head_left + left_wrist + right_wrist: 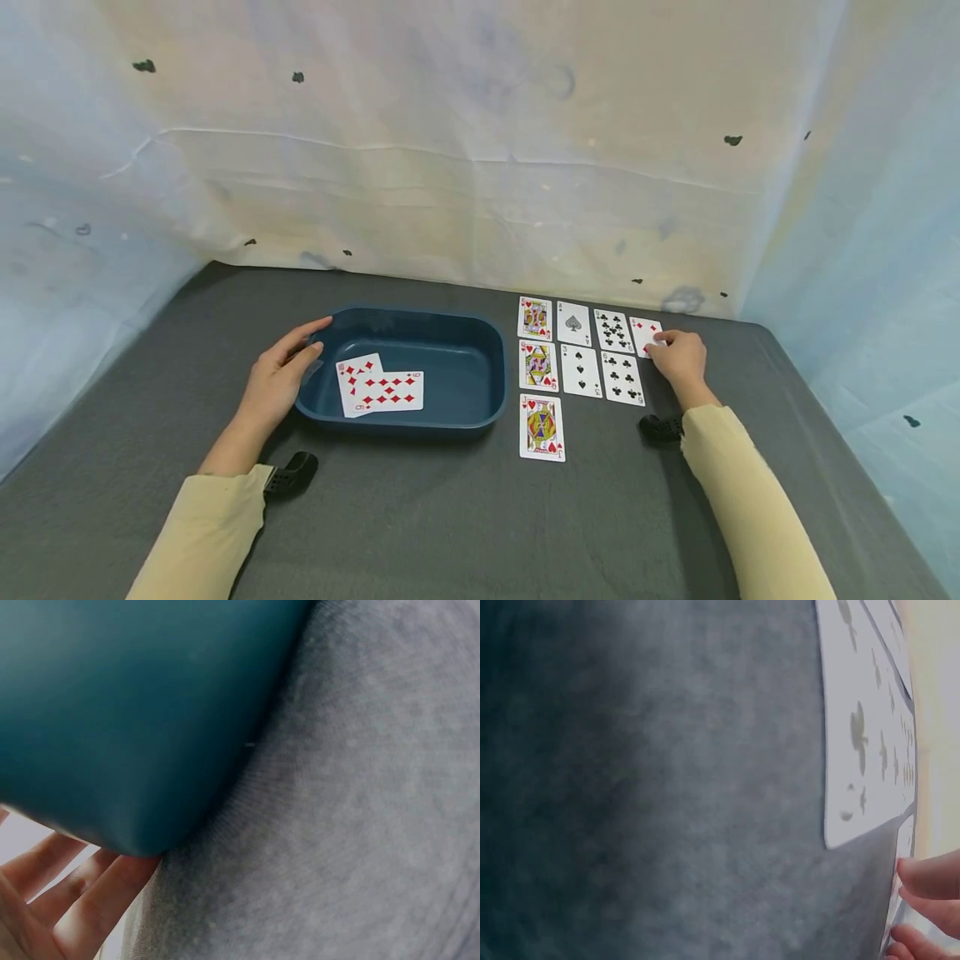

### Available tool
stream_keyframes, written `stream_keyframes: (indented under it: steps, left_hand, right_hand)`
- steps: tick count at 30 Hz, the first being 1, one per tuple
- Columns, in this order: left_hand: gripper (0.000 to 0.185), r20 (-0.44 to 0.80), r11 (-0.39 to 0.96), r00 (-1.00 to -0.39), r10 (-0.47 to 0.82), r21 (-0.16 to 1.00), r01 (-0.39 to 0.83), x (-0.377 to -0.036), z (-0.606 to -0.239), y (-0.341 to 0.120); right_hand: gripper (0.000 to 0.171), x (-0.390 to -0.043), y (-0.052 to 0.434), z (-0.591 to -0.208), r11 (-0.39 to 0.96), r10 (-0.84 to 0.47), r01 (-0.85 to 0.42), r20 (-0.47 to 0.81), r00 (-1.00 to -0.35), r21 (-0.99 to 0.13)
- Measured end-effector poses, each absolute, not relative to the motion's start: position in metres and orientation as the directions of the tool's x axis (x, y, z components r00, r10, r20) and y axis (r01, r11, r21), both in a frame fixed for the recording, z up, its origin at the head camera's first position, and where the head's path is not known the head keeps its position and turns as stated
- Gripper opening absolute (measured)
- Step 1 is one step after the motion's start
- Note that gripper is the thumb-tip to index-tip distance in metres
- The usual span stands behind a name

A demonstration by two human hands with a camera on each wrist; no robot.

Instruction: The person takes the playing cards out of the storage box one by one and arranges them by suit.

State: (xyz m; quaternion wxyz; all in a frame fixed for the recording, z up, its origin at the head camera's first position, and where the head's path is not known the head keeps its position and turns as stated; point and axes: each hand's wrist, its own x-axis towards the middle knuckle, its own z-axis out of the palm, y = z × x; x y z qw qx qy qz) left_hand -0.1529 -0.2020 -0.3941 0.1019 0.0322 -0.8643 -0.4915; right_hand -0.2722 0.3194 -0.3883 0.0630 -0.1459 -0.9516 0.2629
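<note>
My left hand (275, 371) holds the left rim of a dark blue tray (495, 367), thumb at the inner side and fingers outside; in the left wrist view those fingers (97, 907) touch the tray's outer wall. Two overlapping diamond cards (393, 392) lie face up inside it. At the far right, my right hand (681, 360) pinches the right side of a diamond playing card (642, 330), the last in the back row. The fingertips hide part of its face. In the right wrist view, thumb and fingers (934, 877) meet this card's edge.
Other face-up cards form columns right of the tray: king (536, 318), queen (538, 365) and jack of hearts (542, 427); ace (573, 323) and three of spades (581, 371); two club cards (622, 379). A pale cloth (480, 208) hangs behind the grey table (450, 517).
</note>
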Motion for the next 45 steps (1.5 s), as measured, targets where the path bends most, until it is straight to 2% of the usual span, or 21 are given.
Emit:
stream_keyframes:
  steps: [4,9,15,22,32,45]
  left_hand:
    - [0.045,0.156,0.521,-0.976,-0.154,0.852,0.054,-0.153,-0.395,-0.202]
    - [0.045,0.160,0.521,-0.975,-0.154,0.852,0.057,-0.152,-0.394,-0.204]
    - [0.045,0.158,0.515,-0.977,-0.145,0.855,0.061,-0.151,-0.392,-0.203]
    - [0.045,0.166,0.515,-0.974,-0.152,0.855,0.065,-0.152,-0.393,-0.203]
    - [0.044,0.170,0.524,-0.975,-0.147,0.849,0.069,-0.152,-0.394,-0.202]
    - [0.046,0.150,0.491,-0.980,-0.130,0.868,0.068,-0.151,-0.393,-0.203]
  right_hand:
    - [0.038,-0.270,0.313,-0.386,0.823,0.322,0.237,0.078,-0.944,-0.517]
    - [0.038,-0.267,0.291,-0.379,0.765,0.291,0.152,0.126,-0.948,-0.626]
    - [0.037,-0.254,0.260,-0.373,0.706,0.179,0.057,0.100,-0.979,-0.706]
    - [0.034,-0.239,0.224,-0.369,0.673,0.048,-0.053,0.115,-0.992,-0.737]
    - [0.028,-0.216,0.183,-0.359,0.527,-0.128,-0.213,0.171,-0.977,-0.823]
    - [0.023,-0.193,0.126,-0.343,0.321,-0.248,-0.277,0.202,-0.947,-0.905]
